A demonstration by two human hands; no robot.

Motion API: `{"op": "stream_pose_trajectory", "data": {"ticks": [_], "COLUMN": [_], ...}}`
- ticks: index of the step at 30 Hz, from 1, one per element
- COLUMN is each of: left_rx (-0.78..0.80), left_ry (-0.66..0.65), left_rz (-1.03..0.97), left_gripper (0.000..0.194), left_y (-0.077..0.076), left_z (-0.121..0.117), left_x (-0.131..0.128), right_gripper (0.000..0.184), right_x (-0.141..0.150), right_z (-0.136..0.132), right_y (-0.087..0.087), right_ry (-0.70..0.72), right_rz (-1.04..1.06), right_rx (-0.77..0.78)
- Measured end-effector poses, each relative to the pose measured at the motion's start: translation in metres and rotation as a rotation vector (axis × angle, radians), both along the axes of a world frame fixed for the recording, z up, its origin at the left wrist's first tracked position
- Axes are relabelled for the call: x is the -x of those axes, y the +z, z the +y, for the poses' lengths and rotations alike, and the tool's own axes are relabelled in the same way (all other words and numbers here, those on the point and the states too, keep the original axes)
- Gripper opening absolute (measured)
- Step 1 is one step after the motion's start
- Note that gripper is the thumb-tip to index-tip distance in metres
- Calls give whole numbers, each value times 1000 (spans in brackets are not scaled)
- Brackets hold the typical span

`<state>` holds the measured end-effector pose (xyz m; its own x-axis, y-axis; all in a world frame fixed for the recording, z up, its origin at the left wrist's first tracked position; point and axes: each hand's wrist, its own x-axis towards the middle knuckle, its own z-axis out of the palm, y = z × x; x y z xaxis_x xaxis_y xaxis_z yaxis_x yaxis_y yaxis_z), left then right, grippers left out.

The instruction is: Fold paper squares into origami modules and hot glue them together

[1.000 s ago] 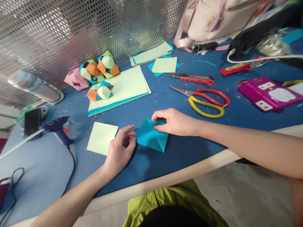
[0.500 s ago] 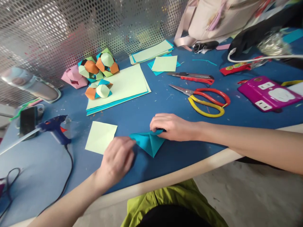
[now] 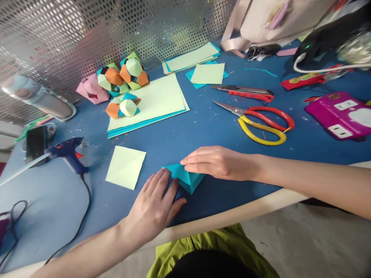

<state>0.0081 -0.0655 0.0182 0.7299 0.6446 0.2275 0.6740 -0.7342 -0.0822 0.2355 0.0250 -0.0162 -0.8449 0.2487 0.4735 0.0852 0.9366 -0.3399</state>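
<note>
Right hand, flat, presses blue paper at one o'clock, left hand, spread, at nine, neither gripping; crease evenly.

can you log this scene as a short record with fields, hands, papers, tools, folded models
main paper: blue paper, creased and partly folded
left hand: fingers spread, fingertips at the blue paper's left end
right hand: fingers resting on the blue paper's upper right
loose sheet: pale green square, left of the blue paper
tools: scissors, red-handled cutter, glue gun
models: pink model, multicoloured models
</note>
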Motion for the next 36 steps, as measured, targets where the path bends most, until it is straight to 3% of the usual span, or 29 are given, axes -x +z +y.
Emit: {"op": "stream_pose_trajectory", "data": {"ticks": [12, 19, 23, 36], "left_rx": [-23, -13, -14, 5], "left_ry": [71, 72, 84, 114], "left_rz": [44, 47, 40, 39], "left_gripper": [26, 26, 24, 23], "left_y": [2, 3, 4, 6], "left_z": [1, 4, 5, 6], "left_x": [4, 4, 5, 7], "right_gripper": [30, 26, 27, 29], "right_x": [1, 8, 9, 9], "right_z": [0, -9, -12, -11], "right_y": [4, 4, 5, 4], "right_ry": [51, -74, -76, 17], "right_rz": [-30, -5, -16, -8], "right_rx": [-165, -250, -310, -316]}}
